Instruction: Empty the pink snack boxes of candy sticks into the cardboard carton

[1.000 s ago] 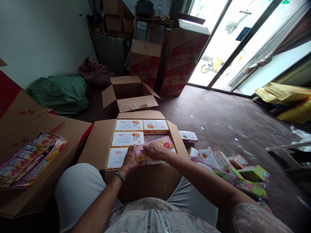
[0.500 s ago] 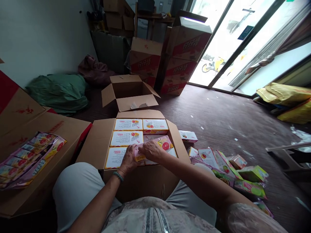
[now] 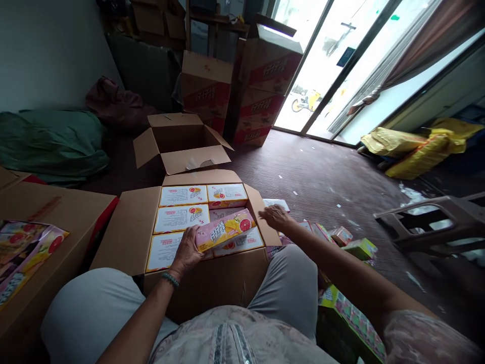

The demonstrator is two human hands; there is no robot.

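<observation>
Pink-and-yellow box (image 3: 226,230): where is it in the head view?

Tilted over the near right part of the open carton (image 3: 212,283), above a white-faced box (image 3: 246,242), and not lying flat in the rows.

And what has hold of it?

The left hand (image 3: 187,247) grasps its left end. The right hand (image 3: 275,217) is off the box, over the carton's right flap (image 3: 261,202), fingers loosely bent, with nothing visible in them.

How far along is it all?

Well on, I'd judge, for this layer. Three white-faced boxes fill the left column; on the right, one lies at the far end and one at the near end.

And between those two?

A pinkish face (image 3: 223,212) shows lower down, partly hidden by the held box. That spot looks unlevel with the rest, but I cannot tell how deep it goes.

What else is left?

The held box isn't laid down, and the carton's flaps are spread wide. Outside, more packs, one of them green (image 3: 359,247), lie on the floor (image 3: 314,177) to the right.
</observation>
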